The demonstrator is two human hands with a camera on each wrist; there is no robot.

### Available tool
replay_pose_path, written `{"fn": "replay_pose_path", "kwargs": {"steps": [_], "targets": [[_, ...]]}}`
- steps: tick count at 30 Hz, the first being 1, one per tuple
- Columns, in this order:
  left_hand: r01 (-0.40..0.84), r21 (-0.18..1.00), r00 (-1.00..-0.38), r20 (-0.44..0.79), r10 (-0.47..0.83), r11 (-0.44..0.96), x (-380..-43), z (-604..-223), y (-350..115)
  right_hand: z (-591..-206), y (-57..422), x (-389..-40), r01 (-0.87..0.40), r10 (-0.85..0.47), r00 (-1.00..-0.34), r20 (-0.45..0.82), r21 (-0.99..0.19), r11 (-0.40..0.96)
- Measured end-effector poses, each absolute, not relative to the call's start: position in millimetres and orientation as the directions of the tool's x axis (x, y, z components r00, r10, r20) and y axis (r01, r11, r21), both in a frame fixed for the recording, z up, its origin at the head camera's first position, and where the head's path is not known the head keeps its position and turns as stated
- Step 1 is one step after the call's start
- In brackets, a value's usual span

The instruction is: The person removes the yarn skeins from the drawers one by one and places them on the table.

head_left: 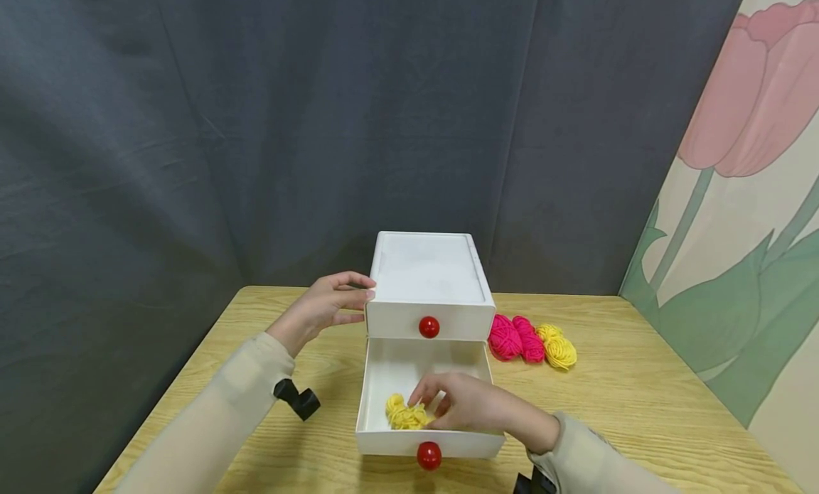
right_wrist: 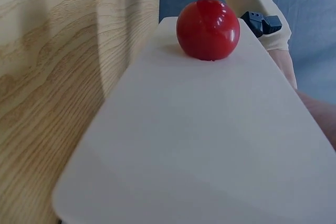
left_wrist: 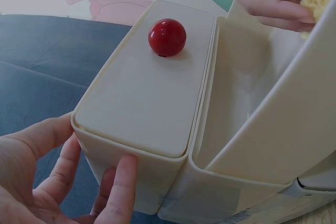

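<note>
A small white two-drawer cabinet (head_left: 425, 266) stands on the table, its upper drawer closed and its lower drawer (head_left: 387, 443) pulled out. Each drawer front carries a round red knob (head_left: 429, 327). Fingers of my left hand (head_left: 320, 305) are spread and rest against the cabinet's left side, near the upper front corner. My right hand (head_left: 470, 401) reaches into the lower drawer and pinches a small bundle of yellow yarn (head_left: 403, 414) near the drawer's front left. In the right wrist view, the lower drawer front (right_wrist: 194, 129) hides that hand's fingers.
Two pink yarn skeins (head_left: 505, 337) and a yellow yarn skein (head_left: 558, 348) lie on the wooden table (head_left: 640, 380) just right of the cabinet. A dark curtain (head_left: 320, 124) hangs behind, and a wall with a painted tulip (head_left: 736, 89) rises at the right.
</note>
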State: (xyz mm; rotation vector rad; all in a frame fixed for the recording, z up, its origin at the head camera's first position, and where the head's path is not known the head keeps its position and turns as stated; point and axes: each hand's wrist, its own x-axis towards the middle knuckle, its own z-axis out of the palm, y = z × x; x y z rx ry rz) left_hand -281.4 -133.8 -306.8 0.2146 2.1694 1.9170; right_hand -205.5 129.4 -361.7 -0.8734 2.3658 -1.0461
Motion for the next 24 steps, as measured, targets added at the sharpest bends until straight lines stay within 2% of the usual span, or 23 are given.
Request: {"fn": "replay_pose_path", "kwargs": {"steps": [11, 24], "targets": [[-0.058, 0.99, -0.961, -0.09, 0.261, 0.13, -282.3, -307.8, -134.3, -360.9, 129.1, -207.6, -0.342, -0.686, -0.706, -0.174, -0.764, 0.547], [-0.06, 0.99, -0.963, -0.091, 0.252, 0.128, -281.1, -306.8, -132.9, -360.9, 129.7, -207.0, -0.398, -0.695, -0.708, -0.127, -0.741, 0.541]]}}
